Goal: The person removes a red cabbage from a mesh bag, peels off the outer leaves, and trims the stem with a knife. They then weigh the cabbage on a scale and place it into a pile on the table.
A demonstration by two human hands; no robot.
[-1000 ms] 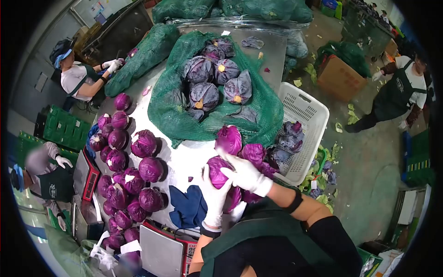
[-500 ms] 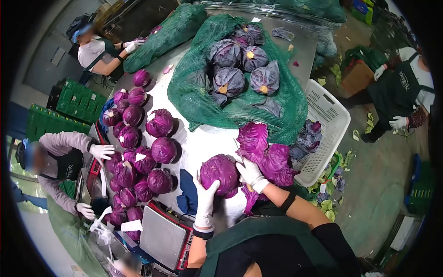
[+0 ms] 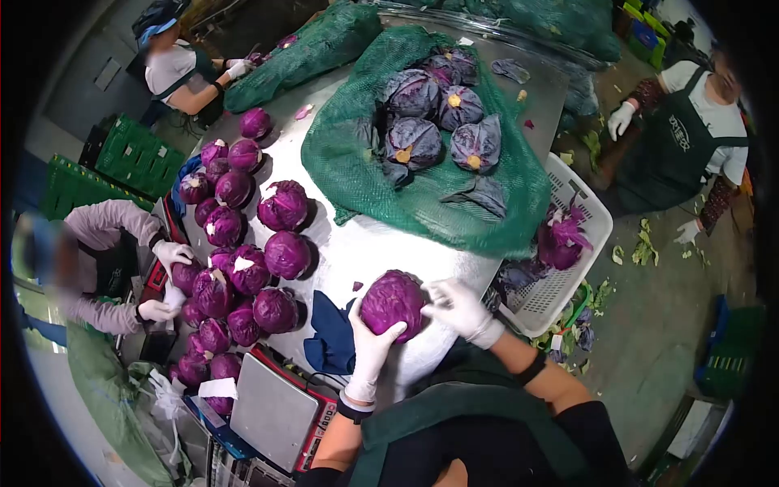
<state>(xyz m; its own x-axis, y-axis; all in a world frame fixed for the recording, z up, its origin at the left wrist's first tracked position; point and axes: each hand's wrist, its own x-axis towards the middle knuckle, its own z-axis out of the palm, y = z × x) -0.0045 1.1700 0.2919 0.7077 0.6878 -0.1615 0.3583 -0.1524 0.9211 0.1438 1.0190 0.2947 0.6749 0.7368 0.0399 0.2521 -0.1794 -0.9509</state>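
A trimmed red cabbage [image 3: 393,306] rests on the metal table near its front edge. My left hand [image 3: 372,341], in a white glove, is wrapped round its left and lower side. Just right of the cabbage is my gloved right hand [image 3: 465,312], fingers curled in; whatever they hold is hidden. Beyond, a green mesh bag [image 3: 349,183] lies spread open, with several untrimmed, dark-leaved red cabbages [image 3: 414,143] on it. A dark blue cloth [image 3: 329,334] lies left of my left hand.
Several trimmed cabbages [image 3: 283,204] crowd the table's left side. A scale [image 3: 274,414] stands at front left. The white crate [image 3: 596,231] at right holds purple leaves [image 3: 561,239]. One co-worker's gloved hand [image 3: 174,253] touches a cabbage at left; other people stand at back left and right.
The loose purple leaves beside my right hand have left the table, and purple leaves now show in the crate. The knife blade seen at my right hand no longer shows. The left co-worker's hands moved closer together.
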